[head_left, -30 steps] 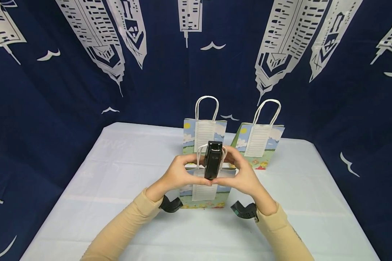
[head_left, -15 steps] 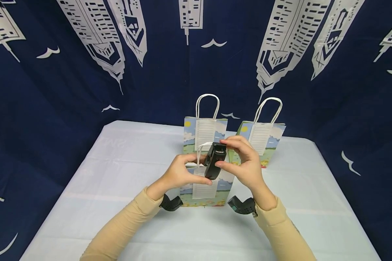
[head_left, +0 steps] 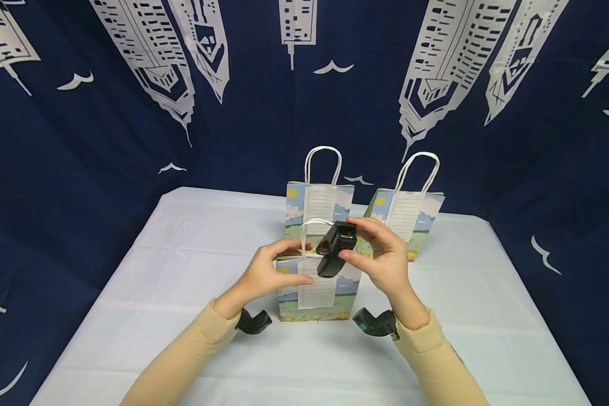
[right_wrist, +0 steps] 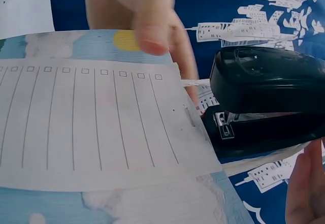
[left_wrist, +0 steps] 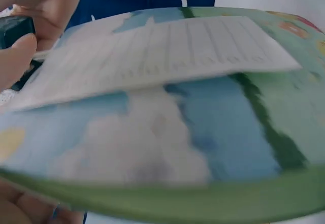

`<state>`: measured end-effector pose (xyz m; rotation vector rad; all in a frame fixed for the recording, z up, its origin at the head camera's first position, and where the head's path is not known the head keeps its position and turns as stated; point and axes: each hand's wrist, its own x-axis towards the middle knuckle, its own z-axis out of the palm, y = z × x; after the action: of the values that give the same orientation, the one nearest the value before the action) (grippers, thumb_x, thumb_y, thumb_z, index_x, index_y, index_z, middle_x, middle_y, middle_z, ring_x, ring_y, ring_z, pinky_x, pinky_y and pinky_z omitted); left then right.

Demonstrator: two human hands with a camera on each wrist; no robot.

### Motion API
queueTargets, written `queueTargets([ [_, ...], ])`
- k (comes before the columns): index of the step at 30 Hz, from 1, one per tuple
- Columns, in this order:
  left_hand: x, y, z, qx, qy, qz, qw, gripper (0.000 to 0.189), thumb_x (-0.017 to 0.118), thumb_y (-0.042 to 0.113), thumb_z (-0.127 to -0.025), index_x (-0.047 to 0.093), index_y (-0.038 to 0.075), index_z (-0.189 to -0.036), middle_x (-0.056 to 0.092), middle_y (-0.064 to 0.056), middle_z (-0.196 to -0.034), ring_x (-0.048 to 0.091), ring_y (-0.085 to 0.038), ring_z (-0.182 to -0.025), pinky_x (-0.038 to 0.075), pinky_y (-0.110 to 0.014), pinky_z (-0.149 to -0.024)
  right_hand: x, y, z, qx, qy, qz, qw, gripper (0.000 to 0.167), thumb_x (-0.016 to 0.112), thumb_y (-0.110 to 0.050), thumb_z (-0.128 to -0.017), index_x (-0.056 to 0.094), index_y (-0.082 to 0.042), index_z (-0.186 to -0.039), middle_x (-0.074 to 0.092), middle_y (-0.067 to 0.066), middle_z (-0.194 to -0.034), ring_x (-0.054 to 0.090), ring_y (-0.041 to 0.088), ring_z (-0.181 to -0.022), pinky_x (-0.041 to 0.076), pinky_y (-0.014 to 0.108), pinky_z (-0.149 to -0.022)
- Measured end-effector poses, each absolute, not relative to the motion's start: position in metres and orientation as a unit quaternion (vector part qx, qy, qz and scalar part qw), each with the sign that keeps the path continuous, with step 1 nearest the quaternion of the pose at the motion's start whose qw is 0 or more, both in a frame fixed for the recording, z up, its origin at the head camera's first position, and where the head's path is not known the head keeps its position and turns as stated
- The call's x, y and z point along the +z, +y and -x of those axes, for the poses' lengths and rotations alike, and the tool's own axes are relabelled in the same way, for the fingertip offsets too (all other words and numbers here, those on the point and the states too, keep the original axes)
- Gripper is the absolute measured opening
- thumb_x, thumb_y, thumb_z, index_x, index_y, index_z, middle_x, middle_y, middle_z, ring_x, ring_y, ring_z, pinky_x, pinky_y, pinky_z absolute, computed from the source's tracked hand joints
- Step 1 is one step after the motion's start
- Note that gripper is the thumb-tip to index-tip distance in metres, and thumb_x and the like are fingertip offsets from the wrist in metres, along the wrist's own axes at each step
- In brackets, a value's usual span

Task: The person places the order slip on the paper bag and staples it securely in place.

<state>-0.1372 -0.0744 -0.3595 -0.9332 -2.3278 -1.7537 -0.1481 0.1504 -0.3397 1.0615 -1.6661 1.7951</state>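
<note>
A black stapler [head_left: 338, 248] is gripped by my right hand [head_left: 385, 256], thumb on the near side and fingers over its top. Its jaws stand apart in the right wrist view, the front end close to the top edge of the front paper bag [head_left: 346, 301]. On that bag lies a lined paper list [right_wrist: 101, 122], and a white cord handle [head_left: 302, 239] rises above. My left hand [head_left: 269, 270] is at the bag's upper left, thumb extended across its front and fingers partly hidden behind the top edge. This hand is blurred in the right wrist view.
Two similar bags with lists and white handles stand behind: one bag [head_left: 294, 211] in the middle, the other bag [head_left: 423, 225] to the right. All stand on a white-covered table [head_left: 193, 242]. A dark blue printed curtain [head_left: 264, 124] hangs around the table's back and sides.
My left hand has let go of the stapler and moved left. My right hand has shifted its grip and tilted the stapler rightward at the top. The front bag has moved slightly left.
</note>
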Motion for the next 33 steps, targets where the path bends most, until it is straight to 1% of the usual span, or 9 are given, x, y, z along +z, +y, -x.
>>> queueTargets([
  [2,-0.361,-0.080,0.135,-0.562,-0.774,0.287,0.048,0.049,0.082,0.001,-0.069,0.062,-0.003,-0.114,0.065,-0.014,-0.112,0.061,-0.026,-0.101,0.047,-0.038,-0.088,-0.339,0.151,0.149,0.660,-0.597,-0.392,0.232,0.048,0.080,-0.017,-0.075,0.064,0.003,-0.115,0.064,0.005,-0.103,0.062,0.017,-0.091,0.049,0.028,-0.087],
  [5,-0.365,-0.088,0.132,-0.549,-0.786,0.274,0.081,0.037,0.081,0.001,-0.070,0.067,-0.002,-0.104,0.067,-0.012,-0.102,0.060,-0.025,-0.091,0.048,-0.038,-0.076,-0.339,0.152,0.150,0.666,-0.586,-0.400,0.229,0.047,0.079,-0.015,-0.075,0.064,0.004,-0.116,0.064,0.006,-0.104,0.063,0.017,-0.091,0.050,0.028,-0.086],
  [9,-0.378,-0.097,0.137,-0.554,-0.785,0.254,0.110,0.025,0.080,0.001,-0.071,0.071,-0.002,-0.093,0.064,-0.010,-0.083,0.051,-0.024,-0.073,0.043,-0.031,-0.061,-0.341,0.154,0.149,0.672,-0.580,-0.400,0.227,0.047,0.079,-0.014,-0.076,0.063,0.004,-0.116,0.064,0.006,-0.108,0.063,0.017,-0.093,0.050,0.028,-0.086],
  [11,-0.388,-0.100,0.141,-0.568,-0.781,0.237,0.103,0.020,0.080,0.003,-0.073,0.072,-0.001,-0.090,0.057,-0.005,-0.071,0.046,-0.021,-0.064,0.037,-0.025,-0.055,-0.341,0.155,0.149,0.677,-0.576,-0.398,0.226,0.047,0.079,-0.014,-0.076,0.063,0.004,-0.117,0.064,0.006,-0.110,0.062,0.017,-0.094,0.050,0.028,-0.085],
  [15,-0.402,-0.102,0.148,-0.604,-0.764,0.213,0.082,0.017,0.079,0.005,-0.075,0.071,-0.002,-0.090,0.050,-0.001,-0.059,0.042,-0.013,-0.053,0.034,-0.020,-0.049,-0.341,0.156,0.147,0.685,-0.570,-0.396,0.222,0.046,0.078,-0.014,-0.077,0.063,0.002,-0.118,0.064,0.004,-0.112,0.062,0.016,-0.095,0.050,0.027,-0.084],
  [19,-0.403,-0.102,0.149,-0.621,-0.753,0.203,0.080,0.019,0.077,0.005,-0.077,0.070,-0.004,-0.093,0.062,-0.011,-0.062,0.052,-0.011,-0.050,0.043,-0.022,-0.048,-0.341,0.159,0.145,0.690,-0.573,-0.384,0.218,0.046,0.078,-0.015,-0.077,0.064,-0.002,-0.119,0.065,0.004,-0.112,0.063,0.015,-0.092,0.051,0.027,-0.082],
  [22,-0.403,-0.103,0.151,-0.625,-0.752,0.192,0.084,0.019,0.076,0.007,-0.079,0.071,-0.004,-0.093,0.065,-0.016,-0.065,0.057,-0.014,-0.051,0.044,-0.024,-0.047,-0.341,0.162,0.143,0.695,-0.575,-0.373,0.215,0.046,0.078,-0.016,-0.076,0.064,-0.002,-0.118,0.065,0.003,-0.110,0.064,0.015,-0.091,0.051,0.027,-0.081],
  [29,-0.398,-0.117,0.158,-0.616,-0.762,0.167,0.110,0.015,0.075,0.007,-0.080,0.070,-0.003,-0.091,0.061,-0.011,-0.059,0.058,-0.016,-0.052,0.039,-0.023,-0.043,-0.345,0.172,0.140,0.703,-0.571,-0.366,0.212,0.046,0.078,-0.014,-0.077,0.063,0.002,-0.118,0.065,0.005,-0.111,0.063,0.015,-0.092,0.051,0.025,-0.079],
  [33,-0.393,-0.127,0.165,-0.615,-0.764,0.150,0.126,0.013,0.073,0.006,-0.081,0.069,-0.004,-0.089,0.059,-0.010,-0.057,0.057,-0.024,-0.053,0.041,-0.022,-0.045,-0.348,0.176,0.140,0.708,-0.560,-0.376,0.211,0.047,0.077,-0.009,-0.078,0.060,0.008,-0.118,0.065,0.007,-0.114,0.063,0.016,-0.094,0.051,0.026,-0.081],
])
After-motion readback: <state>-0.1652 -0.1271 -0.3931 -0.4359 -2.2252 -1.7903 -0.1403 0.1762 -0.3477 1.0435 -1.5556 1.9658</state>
